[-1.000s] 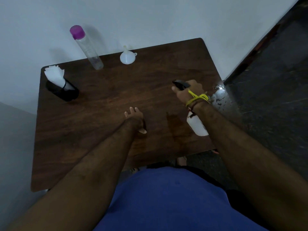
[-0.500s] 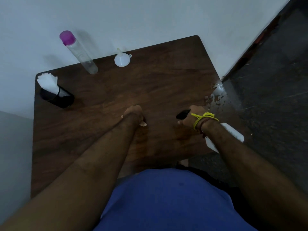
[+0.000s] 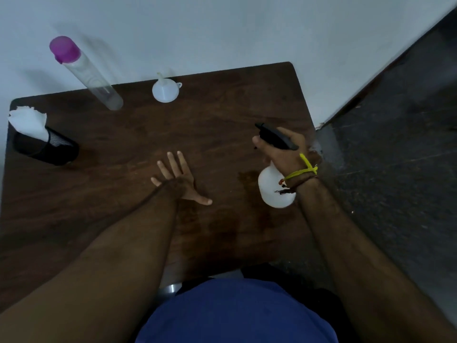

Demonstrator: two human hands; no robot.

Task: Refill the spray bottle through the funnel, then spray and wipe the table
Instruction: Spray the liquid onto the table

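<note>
Right hand (image 3: 284,154) grips your spray bottle (image 3: 274,189) above the table's (image 3: 222,125) right side — left hand (image 3: 176,179) lies flat, fingers spread. Funnel (image 3: 164,90) parked at the back, so refill looks done. Spraying underway — wiping with tissue (image 3: 28,123) remains.

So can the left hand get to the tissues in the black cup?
Probably yes. The left hand lies open and flat on the table, holding nothing, and only bare wood shows between it and the tissues in the black cup.
</note>
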